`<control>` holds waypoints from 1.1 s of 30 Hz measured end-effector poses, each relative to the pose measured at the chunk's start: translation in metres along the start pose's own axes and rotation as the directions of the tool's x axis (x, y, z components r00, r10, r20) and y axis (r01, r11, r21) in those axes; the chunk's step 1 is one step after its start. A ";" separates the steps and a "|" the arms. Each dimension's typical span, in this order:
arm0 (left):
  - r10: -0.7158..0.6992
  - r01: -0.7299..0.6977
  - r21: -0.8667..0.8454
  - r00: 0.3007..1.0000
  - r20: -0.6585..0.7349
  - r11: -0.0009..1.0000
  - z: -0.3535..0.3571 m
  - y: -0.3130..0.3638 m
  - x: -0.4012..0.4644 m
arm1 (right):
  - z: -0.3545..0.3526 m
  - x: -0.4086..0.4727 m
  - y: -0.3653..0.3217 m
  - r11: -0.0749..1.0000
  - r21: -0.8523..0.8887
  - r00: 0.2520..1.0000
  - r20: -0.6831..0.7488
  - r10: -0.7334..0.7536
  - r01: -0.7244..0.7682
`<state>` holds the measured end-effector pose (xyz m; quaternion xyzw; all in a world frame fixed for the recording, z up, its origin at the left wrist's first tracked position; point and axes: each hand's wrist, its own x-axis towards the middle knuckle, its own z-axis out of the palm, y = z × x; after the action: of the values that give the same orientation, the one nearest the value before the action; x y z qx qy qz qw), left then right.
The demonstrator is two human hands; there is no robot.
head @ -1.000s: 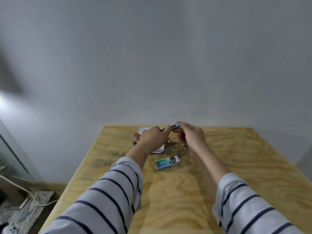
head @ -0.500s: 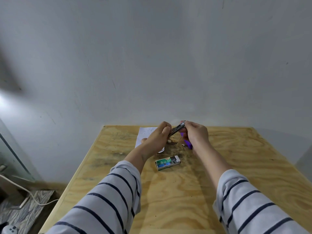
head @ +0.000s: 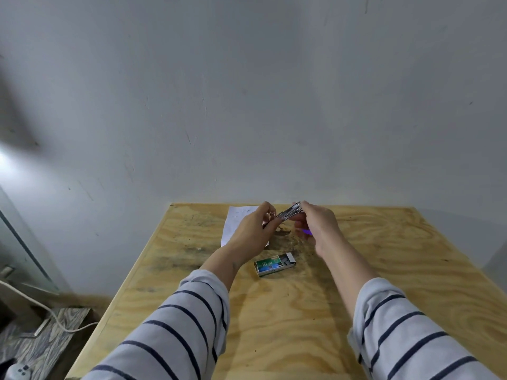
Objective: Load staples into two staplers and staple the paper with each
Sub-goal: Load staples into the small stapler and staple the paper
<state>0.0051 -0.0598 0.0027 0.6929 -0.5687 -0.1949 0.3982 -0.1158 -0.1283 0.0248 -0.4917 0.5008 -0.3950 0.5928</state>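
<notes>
Head view: left hand (head: 253, 231) and right hand (head: 315, 223) both pinch the metal stapler (head: 289, 214) above the table (head: 384, 270), likely steadying it for loading; staple box (head: 274, 264) open nearby.

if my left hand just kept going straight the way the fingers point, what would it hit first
Most likely the metal stapler, which the left hand already pinches at its near end. Past that sits the right hand on the other end, though depth is hard to judge here.
</notes>
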 end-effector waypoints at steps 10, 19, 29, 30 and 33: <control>0.051 -0.048 0.045 0.997 -0.062 0.998 0.004 0.005 -0.004 | 0.001 0.000 0.000 0.999 -0.024 0.999 -0.005 -0.040 0.040; 0.052 -0.059 -0.125 0.997 -0.057 0.990 0.007 -0.002 -0.005 | 0.000 -0.006 -0.003 0.983 -0.075 0.986 0.049 -0.162 0.166; -0.018 -0.013 -0.211 0.989 -0.147 0.977 0.004 -0.004 -0.007 | 0.001 0.000 0.000 0.587 -0.564 0.791 0.220 -0.571 0.581; -0.016 -0.013 -0.190 0.989 -0.149 0.982 0.004 -0.004 -0.006 | -0.001 0.000 0.007 0.468 -0.618 0.721 0.245 -0.649 0.631; 0.005 -0.023 -0.125 0.990 -0.142 0.992 0.004 -0.005 -0.004 | -0.004 -0.001 0.021 0.231 -0.745 0.608 0.279 -0.744 0.625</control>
<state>0.0039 -0.0575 -0.0044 0.6743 -0.5304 -0.1778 0.4820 -0.1205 -0.1240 0.0046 -0.8373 0.3896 -0.3815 0.0409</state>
